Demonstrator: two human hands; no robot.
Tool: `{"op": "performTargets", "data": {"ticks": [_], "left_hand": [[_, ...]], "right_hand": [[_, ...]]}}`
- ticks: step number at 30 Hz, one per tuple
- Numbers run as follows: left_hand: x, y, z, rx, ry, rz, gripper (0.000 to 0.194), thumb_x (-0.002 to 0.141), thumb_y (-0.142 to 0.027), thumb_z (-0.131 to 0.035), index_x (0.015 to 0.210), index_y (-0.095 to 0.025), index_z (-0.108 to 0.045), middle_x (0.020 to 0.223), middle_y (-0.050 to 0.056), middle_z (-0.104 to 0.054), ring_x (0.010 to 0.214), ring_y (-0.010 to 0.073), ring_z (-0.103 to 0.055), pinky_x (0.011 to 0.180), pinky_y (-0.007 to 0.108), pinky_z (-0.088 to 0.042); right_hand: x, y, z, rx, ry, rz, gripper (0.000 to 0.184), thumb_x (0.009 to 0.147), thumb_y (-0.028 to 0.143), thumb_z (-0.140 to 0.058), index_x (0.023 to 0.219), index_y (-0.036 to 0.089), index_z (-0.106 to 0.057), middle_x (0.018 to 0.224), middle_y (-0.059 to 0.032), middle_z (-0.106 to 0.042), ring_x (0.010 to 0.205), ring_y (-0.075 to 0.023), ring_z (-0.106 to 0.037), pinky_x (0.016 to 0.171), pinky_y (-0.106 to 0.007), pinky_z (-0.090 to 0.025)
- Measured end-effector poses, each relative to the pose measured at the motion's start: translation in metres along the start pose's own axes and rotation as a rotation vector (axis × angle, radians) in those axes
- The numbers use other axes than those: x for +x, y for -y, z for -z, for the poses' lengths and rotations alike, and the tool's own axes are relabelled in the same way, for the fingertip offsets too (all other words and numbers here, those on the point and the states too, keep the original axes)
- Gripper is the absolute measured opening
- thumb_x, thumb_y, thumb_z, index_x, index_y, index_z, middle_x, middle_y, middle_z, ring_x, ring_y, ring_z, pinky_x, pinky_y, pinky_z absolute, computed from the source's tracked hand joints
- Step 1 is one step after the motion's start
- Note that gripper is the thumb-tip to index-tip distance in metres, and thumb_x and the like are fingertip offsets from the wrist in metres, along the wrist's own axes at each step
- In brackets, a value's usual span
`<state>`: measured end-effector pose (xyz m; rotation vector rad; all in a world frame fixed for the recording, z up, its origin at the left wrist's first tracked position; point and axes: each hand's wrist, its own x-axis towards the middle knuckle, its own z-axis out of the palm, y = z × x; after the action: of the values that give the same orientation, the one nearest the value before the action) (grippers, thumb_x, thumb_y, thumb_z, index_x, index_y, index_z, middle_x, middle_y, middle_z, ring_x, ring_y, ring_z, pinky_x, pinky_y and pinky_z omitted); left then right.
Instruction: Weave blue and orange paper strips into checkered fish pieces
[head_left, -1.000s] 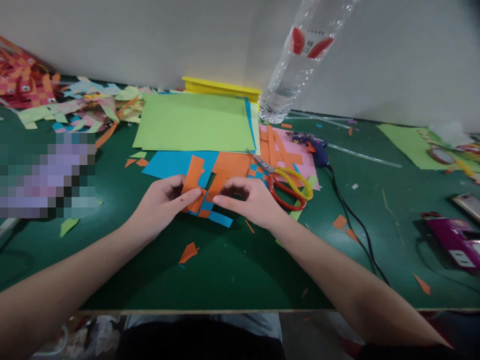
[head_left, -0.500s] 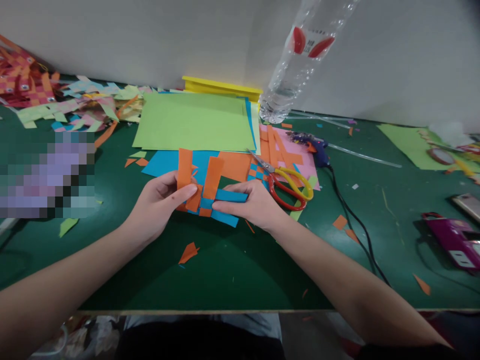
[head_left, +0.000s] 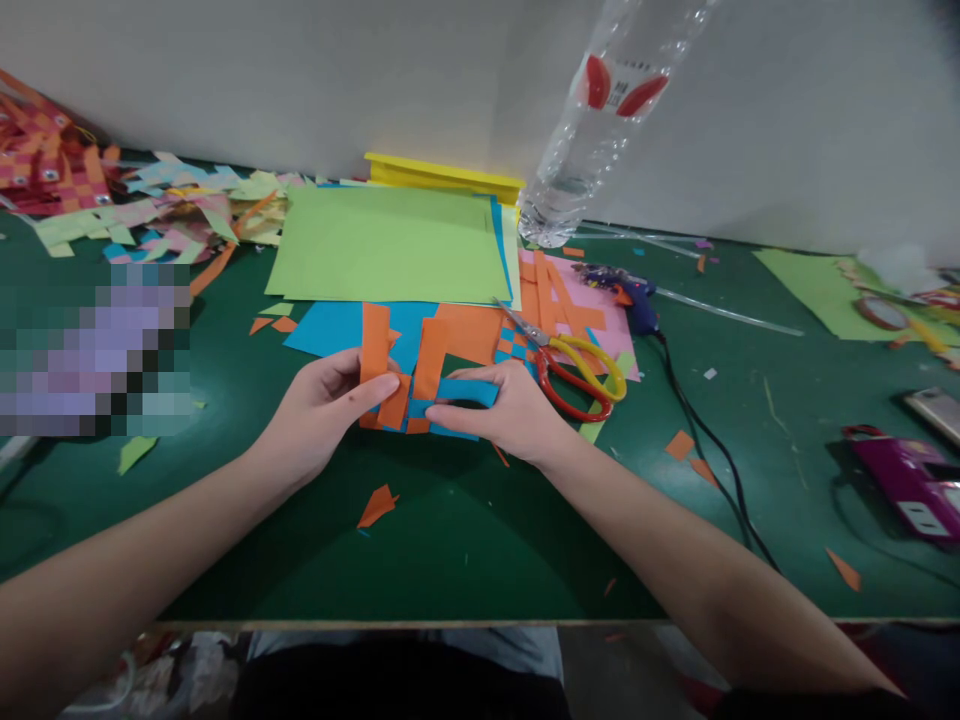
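Between my two hands is a small weave of orange and blue paper strips, held just above the green table. Two orange strip ends stand up from it, and blue ends stick out to the right. My left hand pinches its left side, thumb pressed on an orange strip. On the right side, my right hand grips it with thumb and fingers around the blue ends. The fingers behind the paper are partly hidden. Scissors with red and yellow handles lie just beyond my right hand.
A stack of green paper lies behind the weave. Beyond it a water bottle leans at the wall. To the right are a glue gun with its black cord and a purple power strip. Woven paper pieces are heaped at left.
The weave and both hands have shifted slightly to the right. The upper blue end now bows upward, and the lower blue end shows less below my right hand.
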<state>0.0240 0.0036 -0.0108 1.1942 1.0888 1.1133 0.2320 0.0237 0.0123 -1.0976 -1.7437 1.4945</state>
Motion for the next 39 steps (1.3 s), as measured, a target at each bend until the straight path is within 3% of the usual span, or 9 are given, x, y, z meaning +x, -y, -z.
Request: {"op": "performTargets", "data": {"ticks": [8, 20, 24, 31, 39], "left_hand": [[0.0, -0.0021, -0.0024, -0.023, 0.029, 0.04, 0.027, 0.077, -0.04, -0.075, 0.096, -0.022, -0.071, 0.098, 0.005, -0.074, 0.088, 0.023, -0.07, 0.072, 0.032, -0.06], [0.0006, -0.0042, -0.0024, 0.024, 0.018, 0.074, 0.028, 0.067, -0.041, -0.082, 0.084, -0.02, -0.074, 0.084, 0.004, -0.075, 0.079, 0.0222, -0.071, 0.073, 0.033, -0.06], [0.0013, -0.0051, -0.003, 0.053, 0.011, 0.066, 0.024, 0.068, -0.04, -0.081, 0.079, -0.02, -0.074, 0.078, 0.003, -0.074, 0.078, 0.023, -0.071, 0.072, 0.035, -0.06], [-0.0004, -0.0077, -0.0023, 0.075, 0.043, -0.009, 0.012, 0.074, -0.033, -0.077, 0.075, -0.022, -0.073, 0.078, 0.0, -0.073, 0.073, 0.0162, -0.068, 0.07, 0.027, -0.057], [0.0027, -0.0061, -0.0009, 0.046, 0.03, -0.004, 0.017, 0.074, -0.035, -0.077, 0.078, -0.019, -0.072, 0.081, 0.002, -0.073, 0.075, 0.0172, -0.067, 0.072, 0.03, -0.057]], "right_hand": [[-0.0003, -0.0003, 0.0009, -0.043, 0.001, -0.003, 0.026, 0.07, 0.036, -0.073, 0.058, 0.018, -0.059, 0.057, 0.0049, -0.05, 0.051, -0.007, -0.04, 0.048, -0.025, -0.03], [0.0017, -0.0011, 0.0045, -0.144, 0.032, 0.007, 0.03, 0.071, 0.042, -0.072, 0.06, 0.017, -0.06, 0.062, 0.0029, -0.053, 0.054, -0.0075, -0.041, 0.05, -0.025, -0.031], [0.0021, -0.0026, 0.0037, -0.148, 0.024, 0.015, 0.027, 0.071, 0.04, -0.072, 0.062, 0.017, -0.062, 0.065, 0.0017, -0.057, 0.056, -0.0084, -0.045, 0.052, -0.025, -0.034], [0.0016, -0.0018, 0.0027, -0.164, 0.023, 0.025, 0.024, 0.073, 0.037, -0.071, 0.063, 0.016, -0.064, 0.066, 0.0013, -0.059, 0.057, -0.0087, -0.047, 0.054, -0.025, -0.036], [0.0029, -0.0024, 0.0032, -0.141, 0.02, -0.019, 0.023, 0.071, 0.039, -0.074, 0.073, 0.016, -0.07, 0.064, 0.0019, -0.061, 0.055, -0.0092, -0.049, 0.052, -0.026, -0.038]]}}
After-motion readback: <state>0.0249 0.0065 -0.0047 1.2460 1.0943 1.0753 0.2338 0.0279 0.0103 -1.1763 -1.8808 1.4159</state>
